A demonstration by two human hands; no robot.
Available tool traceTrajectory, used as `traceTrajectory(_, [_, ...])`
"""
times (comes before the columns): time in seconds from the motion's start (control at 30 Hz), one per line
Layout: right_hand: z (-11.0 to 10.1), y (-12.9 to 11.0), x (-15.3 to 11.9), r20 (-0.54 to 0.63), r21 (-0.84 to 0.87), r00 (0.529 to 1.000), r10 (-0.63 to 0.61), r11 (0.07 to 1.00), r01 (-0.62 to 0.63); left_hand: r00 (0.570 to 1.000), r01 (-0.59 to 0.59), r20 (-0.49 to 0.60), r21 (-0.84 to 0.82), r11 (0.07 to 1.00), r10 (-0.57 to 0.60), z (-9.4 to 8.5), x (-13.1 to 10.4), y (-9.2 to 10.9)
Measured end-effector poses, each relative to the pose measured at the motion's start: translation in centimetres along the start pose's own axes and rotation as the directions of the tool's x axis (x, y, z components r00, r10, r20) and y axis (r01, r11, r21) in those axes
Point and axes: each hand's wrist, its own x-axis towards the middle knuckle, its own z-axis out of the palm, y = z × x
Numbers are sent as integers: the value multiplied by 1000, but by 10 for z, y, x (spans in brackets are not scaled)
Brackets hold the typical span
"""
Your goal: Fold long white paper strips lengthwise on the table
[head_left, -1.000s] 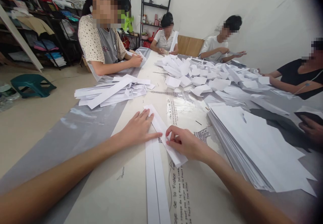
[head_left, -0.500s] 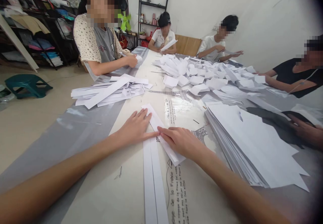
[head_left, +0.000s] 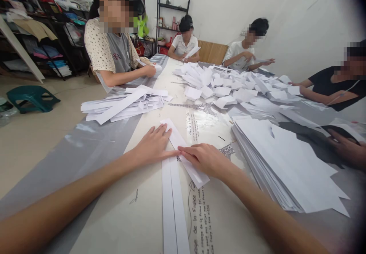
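Observation:
A white paper strip [head_left: 191,168] lies slantwise on the table in front of me. Another white length [head_left: 171,208], with a line along its middle, runs from under my left hand toward me; whether the two are one folded piece I cannot tell. My left hand [head_left: 153,145] is flat with fingers spread, fingertips on the slanted strip's far end and thumb reaching across to the right hand. My right hand [head_left: 206,159] presses thumb and fingers together on the strip's middle, closed on its edge. The two hands' tips almost meet there.
Left ahead is a pile of paper strips [head_left: 122,103]; at right lies a thick paper stack [head_left: 286,162]. Folded paper pieces [head_left: 225,82] are heaped farther back. Several people sit around the table [head_left: 122,212], which has a printed cover. A green stool [head_left: 32,95] stands at left.
My hands and the paper strip stay practically in place. The right hand shifts very slightly. Across the table, a person's raised hand moves a little over the paper.

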Motion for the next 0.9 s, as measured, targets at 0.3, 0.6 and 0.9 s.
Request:
traceTrajectory(0.3, [-8,-1,-7,39,-28,998,-42,999,43,999,7,32,10,1000,-7,1,0,0])
traceTrajectory(0.6, [-9,8,-11,43,-1,994,-97,995,97,999,10,31,-1,1000,-10,-2,-1,2])
traceTrajectory(0.9, [-12,9,-9,57,33,992,-116,993,115,999,13,-35,60,998,-11,2,-3,3])
